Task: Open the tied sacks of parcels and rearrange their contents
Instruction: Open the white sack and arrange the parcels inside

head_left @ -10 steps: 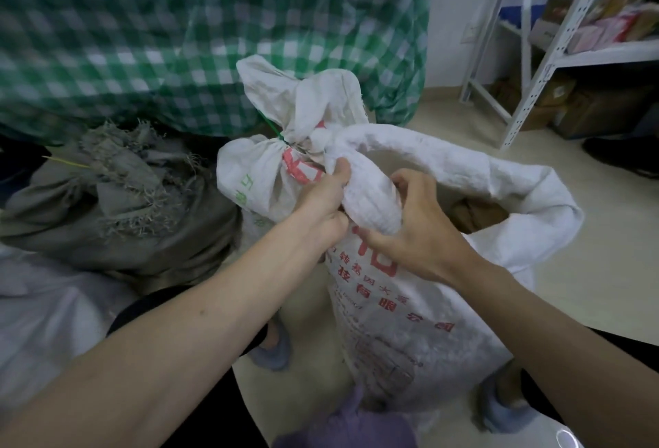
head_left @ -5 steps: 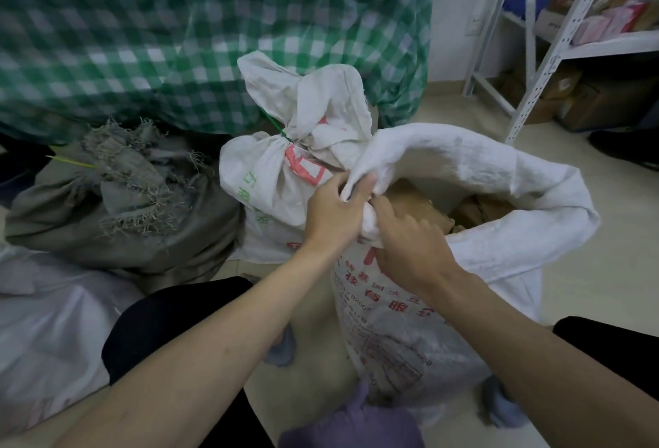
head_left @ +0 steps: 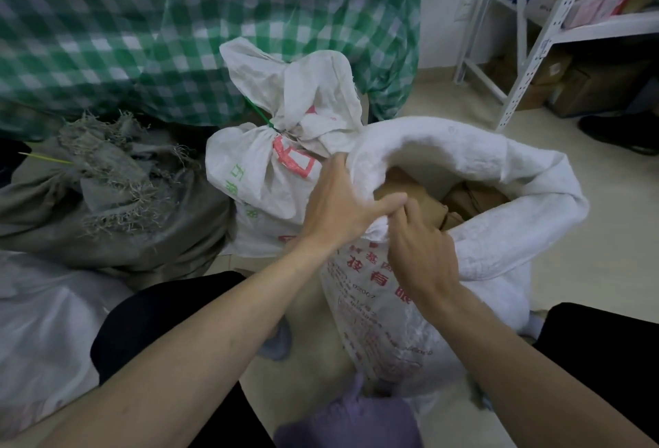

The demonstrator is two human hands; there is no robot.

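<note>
- We see the left hand gripping the near rim of the open white sack, thumb stretched along the rolled edge and fingers curled over its outer side.
- The right hand meets it at the same spot, its fingers bent over the rim and pinching the woven cloth; thumb and fingertips of the two hands touch.
- The open sack stands on the pale floor between the person's dark-clothed knees, its mouth rolled outward into a thick collar, red printed characters running down its near face.
- Inside, brown cardboard parcels lie just below the rim.
- Directly behind and to the left, touching it, stands a second white sack, its neck cinched by a green tie.
- Further left slumps a grey-brown frayed sack, and a pale grey bag lies at the left edge.
- A green checked cloth hangs behind them; a white metal shelf rack with boxes stands at upper right.
</note>
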